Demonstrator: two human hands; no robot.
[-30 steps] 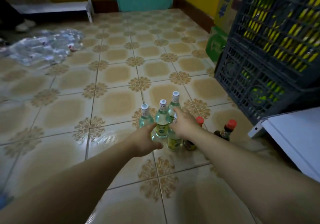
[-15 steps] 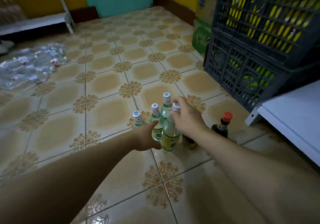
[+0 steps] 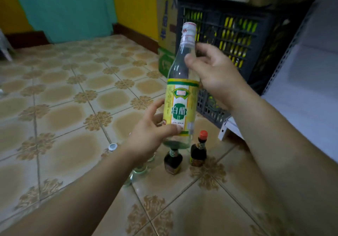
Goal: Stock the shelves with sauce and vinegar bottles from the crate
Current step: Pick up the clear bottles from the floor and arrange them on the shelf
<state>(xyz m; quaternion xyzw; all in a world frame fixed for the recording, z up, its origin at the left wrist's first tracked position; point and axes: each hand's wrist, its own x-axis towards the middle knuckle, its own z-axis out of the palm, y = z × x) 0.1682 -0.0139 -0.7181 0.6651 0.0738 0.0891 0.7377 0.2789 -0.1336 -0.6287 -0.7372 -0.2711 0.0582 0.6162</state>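
bottle (image 3: pixel 181 96) standing near-upright | right hand (image 3: pixel 214 71) pinching neck | left hand (image 3: pixel 151 133) gripping base | shelf (image 3: pixel 301 107) lying rightward, nearer right hand

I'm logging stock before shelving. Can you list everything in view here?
vinegar bottle: one, clear glass, yellow-green label, white cap, held roughly upright above the floor
sauce bottles: two, dark, on the floor below it; one red cap visible
clear bottles: count unclear, floor, partly hidden behind the left arm
crates: two stacked, dark grey, right rear, yellow items inside
cardboard boxes: at least two, tan, beside and atop the crates
shelf: one, white, far right
floor: beige patterned tiles
left hand: grips the bottle's lower body
right hand: holds its neck
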